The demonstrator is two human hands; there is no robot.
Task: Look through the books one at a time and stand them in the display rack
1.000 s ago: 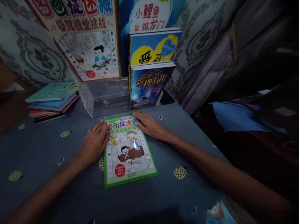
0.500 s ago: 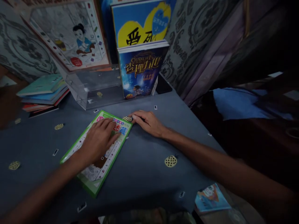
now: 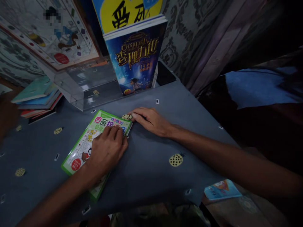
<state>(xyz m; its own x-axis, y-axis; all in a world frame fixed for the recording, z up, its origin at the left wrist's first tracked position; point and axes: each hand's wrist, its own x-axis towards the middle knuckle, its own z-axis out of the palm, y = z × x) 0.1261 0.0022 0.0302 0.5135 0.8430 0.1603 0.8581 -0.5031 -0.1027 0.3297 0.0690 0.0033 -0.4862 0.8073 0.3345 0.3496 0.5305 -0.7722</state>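
Note:
A picture book with a green border and colourful Chinese lettering lies aslant on the grey tablecloth. My left hand rests on its cover, fingers loosely bent over the title and thumb beside the right edge; it hides much of the cover's middle. At the book's upper right corner is my right hand, its fingers curled together with the thumb along them. Whether its fingertips pinch anything there is hidden.
Behind stand an upright blue book and a yellow-and-blue book. A clear acrylic stand holds a large picture-covered book. Stacked books lie left. A dark phone-like slab sits near the table's right edge.
My left hand has slid right and towards me across the cover, its fingers more bent, uncovering more of the title. The right hand stays by the corner. The view has shifted.

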